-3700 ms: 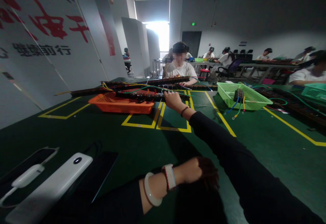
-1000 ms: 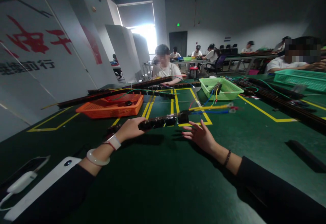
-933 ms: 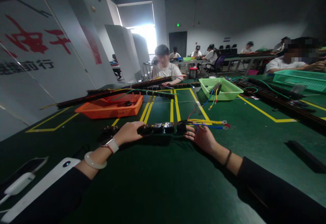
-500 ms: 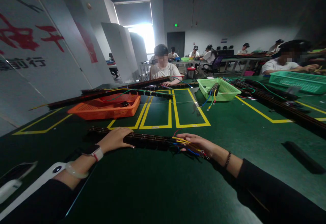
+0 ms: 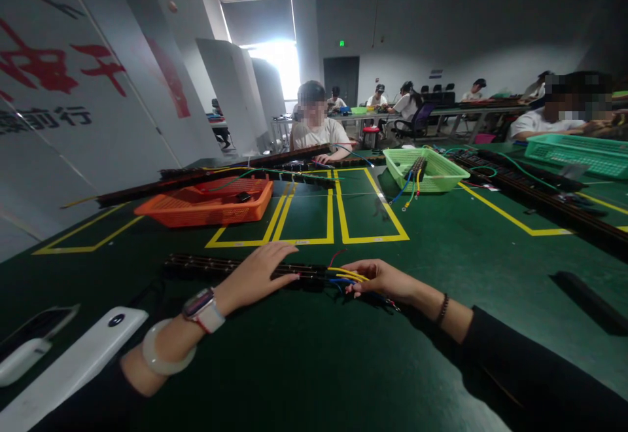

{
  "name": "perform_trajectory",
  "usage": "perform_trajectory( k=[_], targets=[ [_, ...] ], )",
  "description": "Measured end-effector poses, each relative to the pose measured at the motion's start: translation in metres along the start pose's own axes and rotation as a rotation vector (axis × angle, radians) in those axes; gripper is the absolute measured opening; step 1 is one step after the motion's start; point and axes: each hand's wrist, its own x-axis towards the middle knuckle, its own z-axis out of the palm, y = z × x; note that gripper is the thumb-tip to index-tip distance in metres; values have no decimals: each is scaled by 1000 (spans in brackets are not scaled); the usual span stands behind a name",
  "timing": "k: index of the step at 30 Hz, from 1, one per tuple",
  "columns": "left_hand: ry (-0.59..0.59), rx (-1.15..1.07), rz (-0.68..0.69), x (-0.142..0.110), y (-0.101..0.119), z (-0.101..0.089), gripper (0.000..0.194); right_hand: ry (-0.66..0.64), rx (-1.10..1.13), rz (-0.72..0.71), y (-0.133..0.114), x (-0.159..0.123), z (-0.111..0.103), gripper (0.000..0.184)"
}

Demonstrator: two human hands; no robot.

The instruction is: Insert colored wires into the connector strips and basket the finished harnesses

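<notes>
A long dark terminal strip (image 5: pixel 206 266) lies across the green table in front of me. My left hand (image 5: pixel 258 275) rests flat on its middle with the fingers stretched out. At the strip's right end, short yellow, blue and red wires (image 5: pixel 343 273) stick out. My right hand (image 5: pixel 380 278) is curled around those wires, fingers closed on them.
An orange basket (image 5: pixel 206 204) sits behind on the left, a light green basket (image 5: pixel 424 170) with a wired block on the right. More long strips lie at the back. A white power bank (image 5: pixel 69 366) and phones are near left. Other people sit at far tables.
The strip came from the far pile, was carried toward me and laid on the table. My left hand flattened on it; my right hand closed on the wires.
</notes>
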Motion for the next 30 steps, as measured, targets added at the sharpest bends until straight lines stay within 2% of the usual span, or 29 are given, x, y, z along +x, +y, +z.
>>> perform_trajectory(
  k=[4,6,9,11,13,15,17,19,22,25,27,30],
  targets=[
    [-44,-96,100,18,52,22,57,8,-31,-25,3,2,3,56],
    [-14,-140,116,22,75,31,57,27,-74,-38,5,2,3,53],
    [77,-254,145,23,107,38,42,80,-187,26,8,3,1,47],
    [9,-371,194,23,124,41,31,134,-309,80,8,3,-2,43],
    [-112,-500,191,24,135,48,26,187,-448,102,7,3,-2,40],
    [-265,-718,100,26,140,59,33,236,-578,102,4,2,0,35],
    [-414,-1046,-48,28,139,74,46,278,-747,73,0,2,5,30],
    [-470,-1370,-194,30,136,89,56,314,-970,0,-3,1,10,25],
    [-423,-1690,-376,32,131,101,62,349,-1278,-101,-4,1,17,19],
    [-374,-1875,-470,35,127,103,58,373,-1528,-156,-2,1,21,16],
    [-311,-2022,-513,38,126,103,49,363,-1687,-214,0,3,24,12],
    [-142,-2232,-617,41,124,104,32,325,-1892,-345,5,4,29,7]
  ],
)
